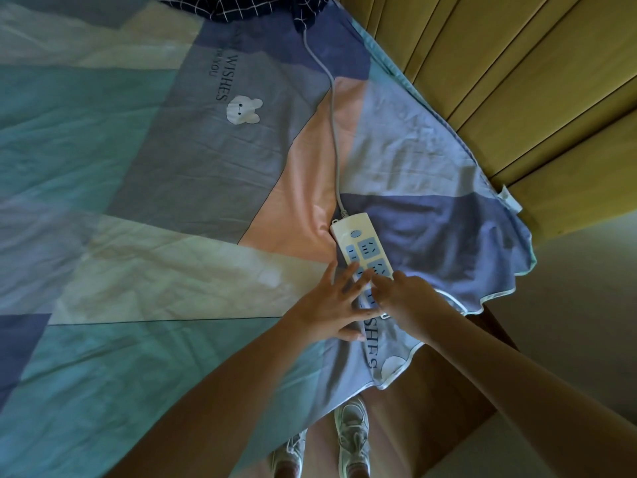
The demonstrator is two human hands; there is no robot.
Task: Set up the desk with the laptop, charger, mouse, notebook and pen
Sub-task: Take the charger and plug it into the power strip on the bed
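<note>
2 hands rest on a white power strip on a bed sheet.

The power strip (362, 250) lies on a patchwork sheet (138, 188) of blue, green, pink and white blocks, near the right edge of the bed. Its gray cord (332, 108) runs away to the far side and goes under a dark checked cloth (248, 6). The left hand (331, 305) lies flat with its fingers spread wide, and the fingertips touch the near part of the strip. It grips nothing. The right hand (405, 298) is curled over the near end of the strip, with a finger pressing on it; I cannot tell if it holds anything. A white bear (243, 110) is printed on the sheet, far and to the left of the strip. 2 white shoes (351, 439) show on the floor at the near edge. Wood boards (499, 63) stand on the far right.
</note>
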